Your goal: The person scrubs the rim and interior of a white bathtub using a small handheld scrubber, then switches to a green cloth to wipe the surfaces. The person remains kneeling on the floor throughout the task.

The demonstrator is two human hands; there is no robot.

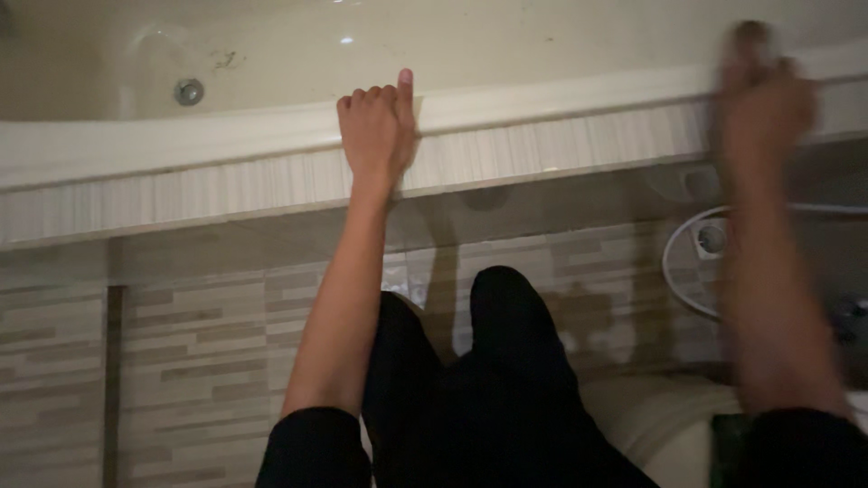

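Black trousers (488, 380) and our two dark sleeves fill the bottom of the view, nearest to us, over a floor of pale striped tiles (190, 352). Going from the left, we see the inside of a cream bathtub (271, 54) with its round metal drain (189, 91) well to the left of both hands. The bathtub rim (561, 95) runs as a long pale band across the whole width, its long axis lying left to right and tilting slightly up toward the right, with a ribbed tiled side panel (181, 194) just below it. Our left hand (377, 131) rests on that rim near the middle: the fingers are curled over the edge in a loose clench, the index finger pointing up toward the basin, and we see nothing held in this grip beyond the rim itself. Farther right, our right hand (764, 99) is at the same rim, higher in the frame, but it is so blurred that we cannot tell whether its grip is closed on the edge or released. Below it lies a round white grated object (701, 262), partly hidden by the right forearm. Both hands meet the rim from the near side, with the basin lying beyond them, away from us.
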